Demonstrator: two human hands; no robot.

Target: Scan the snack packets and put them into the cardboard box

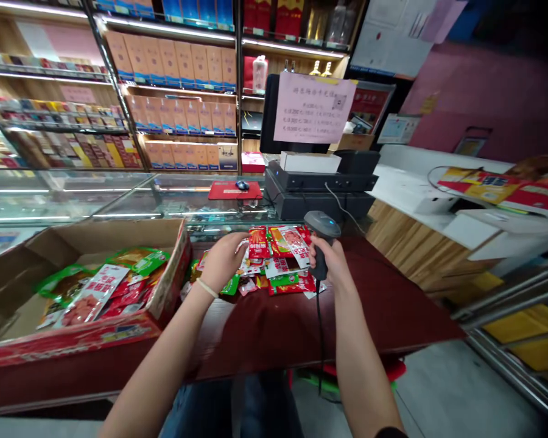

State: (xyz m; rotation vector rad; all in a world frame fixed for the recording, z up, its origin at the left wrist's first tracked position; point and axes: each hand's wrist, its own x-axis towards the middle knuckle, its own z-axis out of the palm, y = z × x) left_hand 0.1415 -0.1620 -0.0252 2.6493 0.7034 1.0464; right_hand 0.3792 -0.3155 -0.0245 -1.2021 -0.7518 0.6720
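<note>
A black barcode scanner (319,258) stands upright in my right hand (333,261), fingers wrapped round its handle and its cord hanging over the table edge. My left hand (223,261) is closed on the edge of a small red snack packet (258,242), which it holds above the pile. Beneath and between the two hands lies a heap of snack packets (292,280) in red, green and white. To the left, a shallow cardboard box (176,261) contains more packets, among them a white one with a meat picture (94,295).
The dark red table (265,334) meets a glass counter (128,194) behind. A monitor bearing a pink notice (314,109) stands above black checkout equipment (319,191). A mouse (242,185) rests on a red mat. A white counter (411,182) is at right.
</note>
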